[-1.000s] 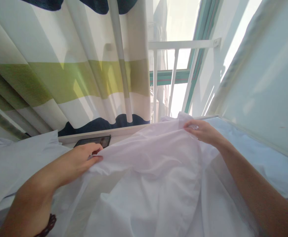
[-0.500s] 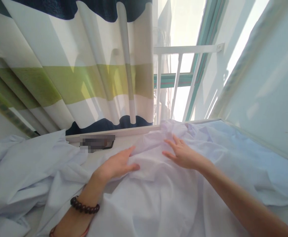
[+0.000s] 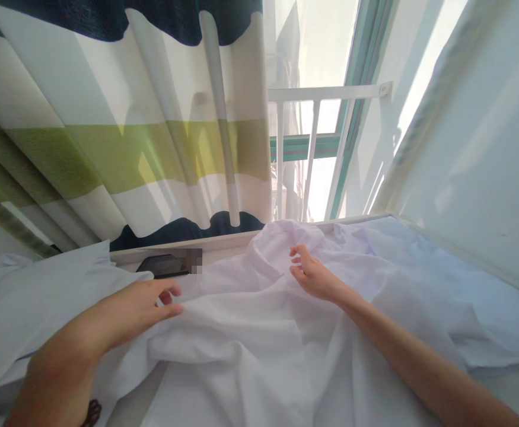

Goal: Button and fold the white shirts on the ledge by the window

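Note:
A wrinkled white sheet (image 3: 259, 320) lies spread across the surface in front of me, with loose folds running toward the window. My left hand (image 3: 146, 305) is over its left part, near a dark flat phone-like device (image 3: 164, 267). The fingers there curl slightly, thumb apart, with nothing visible between them. Farther right, my right hand (image 3: 315, 276) is at the bunched far part of the sheet. Its fingers are loosely bent and apart, gripping no cloth that I can see. A dark bead bracelet (image 3: 92, 413) shows at my left wrist.
More white bedding (image 3: 41, 296) is heaped at the left. A striped curtain (image 3: 165, 148) hangs behind the raised far edge (image 3: 232, 240). White railing bars (image 3: 315, 127) stand before the window, and a pale wall (image 3: 486, 148) rises at the right.
My left hand has moved left and away from my right hand, and the sheet beneath now reaches farther left. My right hand has stayed nearly in place, its fingers more bent.

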`<state>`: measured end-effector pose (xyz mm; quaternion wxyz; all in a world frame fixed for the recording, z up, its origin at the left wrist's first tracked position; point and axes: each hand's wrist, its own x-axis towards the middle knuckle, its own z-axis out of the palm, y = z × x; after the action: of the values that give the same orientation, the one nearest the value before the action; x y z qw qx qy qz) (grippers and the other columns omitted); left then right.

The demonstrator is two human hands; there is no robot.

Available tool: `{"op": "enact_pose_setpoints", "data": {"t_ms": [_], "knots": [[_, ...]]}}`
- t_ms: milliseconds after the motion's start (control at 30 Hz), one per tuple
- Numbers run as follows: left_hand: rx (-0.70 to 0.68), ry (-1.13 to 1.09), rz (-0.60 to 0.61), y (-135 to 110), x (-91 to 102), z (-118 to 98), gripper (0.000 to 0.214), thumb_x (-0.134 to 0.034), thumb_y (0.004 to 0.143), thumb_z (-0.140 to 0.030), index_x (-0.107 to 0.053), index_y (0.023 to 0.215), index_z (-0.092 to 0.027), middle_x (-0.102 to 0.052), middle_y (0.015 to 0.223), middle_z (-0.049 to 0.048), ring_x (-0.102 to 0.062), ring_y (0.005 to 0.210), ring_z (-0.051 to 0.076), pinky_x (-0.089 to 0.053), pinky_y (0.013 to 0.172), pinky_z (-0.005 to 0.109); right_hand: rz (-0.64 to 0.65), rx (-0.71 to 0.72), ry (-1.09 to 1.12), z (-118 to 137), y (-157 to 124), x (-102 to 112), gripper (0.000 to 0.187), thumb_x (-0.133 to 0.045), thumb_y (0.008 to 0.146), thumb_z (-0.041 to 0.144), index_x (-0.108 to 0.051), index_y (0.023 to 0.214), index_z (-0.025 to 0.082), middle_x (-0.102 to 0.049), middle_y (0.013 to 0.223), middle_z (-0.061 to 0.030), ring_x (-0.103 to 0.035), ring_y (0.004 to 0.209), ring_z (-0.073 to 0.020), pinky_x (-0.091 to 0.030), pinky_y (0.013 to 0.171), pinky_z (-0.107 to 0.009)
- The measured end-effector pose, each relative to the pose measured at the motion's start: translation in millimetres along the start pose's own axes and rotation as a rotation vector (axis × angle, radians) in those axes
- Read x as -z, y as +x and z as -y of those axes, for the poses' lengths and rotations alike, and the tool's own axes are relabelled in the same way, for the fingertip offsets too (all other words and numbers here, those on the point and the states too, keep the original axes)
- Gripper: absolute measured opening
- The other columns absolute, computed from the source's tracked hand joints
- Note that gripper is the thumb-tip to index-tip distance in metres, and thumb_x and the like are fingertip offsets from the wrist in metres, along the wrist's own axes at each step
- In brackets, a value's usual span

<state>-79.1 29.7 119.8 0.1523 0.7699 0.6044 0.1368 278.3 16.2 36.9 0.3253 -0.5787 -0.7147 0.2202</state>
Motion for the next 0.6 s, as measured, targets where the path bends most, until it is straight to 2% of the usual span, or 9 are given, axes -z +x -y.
{"op": "enact_pose_setpoints", "data": {"t_ms": [67,133,233,267,333,400,500,600], "knots": [[-0.036,0.021,0.083,-1.7,-6.2,-24.7,0.047,-0.062,0.067,-0.057,-0.074,0.101,-0.027,-0.075,0.103,0.0055,-0.070,0.092,0.030,-0.053,0.081,0.034,-0.061,-0.065,-0.086,-9.6,5.4,10.9,0.042,-0.042,0.086,0.022,-0.045,0.127,0.014,-0.058,0.128,-0.0181,-0.053,0.124,-0.0287,-0.040,0.105,-0.048],[-0.059,0.035,0.093,0.5,-14.3,-49.6,0.063,-0.054,0.075,-0.063,-0.063,0.125,-0.025,-0.066,0.126,0.0078,-0.062,0.114,0.030,-0.047,0.097,0.037,-0.117,-0.124,-0.149,-18.9,12.2,22.1,0.049,-0.046,0.086,0.025,-0.045,0.133,0.012,-0.050,0.141,-0.0187,-0.041,0.135,-0.0302,-0.030,0.113,-0.048],[-0.014,0.086,0.144,22.6,-29.8,-77.3,0.076,-0.045,0.079,-0.068,-0.053,0.137,-0.019,-0.059,0.136,0.0143,-0.055,0.124,0.035,-0.041,0.103,0.043,-0.161,-0.273,-0.136,-29.5,28.3,37.5,0.061,-0.049,0.086,0.029,-0.038,0.143,0.010,-0.037,0.152,-0.0179,-0.029,0.143,-0.0284,-0.020,0.118,-0.044],[0.011,0.094,0.217,35.8,-35.1,-82.9,0.080,-0.046,0.078,-0.068,-0.051,0.138,-0.016,-0.059,0.135,0.0169,-0.055,0.123,0.037,-0.042,0.101,0.045,-0.157,-0.312,-0.121,-32.0,35.5,42.2,0.064,-0.051,0.086,0.031,-0.037,0.144,0.009,-0.036,0.153,-0.0175,-0.029,0.144,-0.0284,-0.020,0.118,-0.043],[0.014,0.078,0.283,67.2,-44.9,-88.3,0.072,-0.049,0.078,-0.065,-0.059,0.129,-0.014,-0.064,0.128,0.0191,-0.059,0.118,0.039,-0.044,0.096,0.045,-0.145,-0.360,-0.096,-35.8,51.6,50.7,0.069,-0.055,0.084,0.037,-0.036,0.146,0.011,-0.036,0.154,-0.0169,-0.031,0.143,-0.0303,-0.024,0.116,-0.044],[0.058,0.008,0.273,97.4,-53.4,-87.9,0.061,-0.058,0.073,-0.059,-0.067,0.113,-0.014,-0.065,0.125,0.0216,-0.061,0.113,0.042,-0.047,0.091,0.045,-0.153,-0.406,-0.072,-38.5,66.8,56.8,0.074,-0.056,0.084,0.042,-0.035,0.147,0.010,-0.037,0.153,-0.0185,-0.034,0.140,-0.0337,-0.029,0.113,-0.047],[0.104,-0.143,0.173,124.5,-68.6,-82.8,0.039,-0.070,0.063,-0.047,-0.069,0.085,-0.015,-0.072,0.105,0.0227,-0.067,0.096,0.043,-0.049,0.081,0.046,-0.227,-0.473,-0.028,-43.0,81.5,56.0,0.070,-0.049,0.088,0.045,-0.034,0.146,0.008,-0.041,0.149,-0.0227,-0.040,0.136,-0.0361,-0.034,0.109,-0.050],[0.071,-0.211,0.009,127.9,-91.4,-76.7,0.025,-0.068,0.066,-0.041,-0.062,0.073,-0.018,-0.072,0.095,0.0195,-0.065,0.097,0.040,-0.047,0.084,0.045,-0.304,-0.476,0.033,-51.1,86.5,42.4,0.061,-0.048,0.088,0.045,-0.046,0.137,0.010,-0.049,0.141,-0.0231,-0.044,0.132,-0.0356,-0.034,0.107,-0.049]]}}
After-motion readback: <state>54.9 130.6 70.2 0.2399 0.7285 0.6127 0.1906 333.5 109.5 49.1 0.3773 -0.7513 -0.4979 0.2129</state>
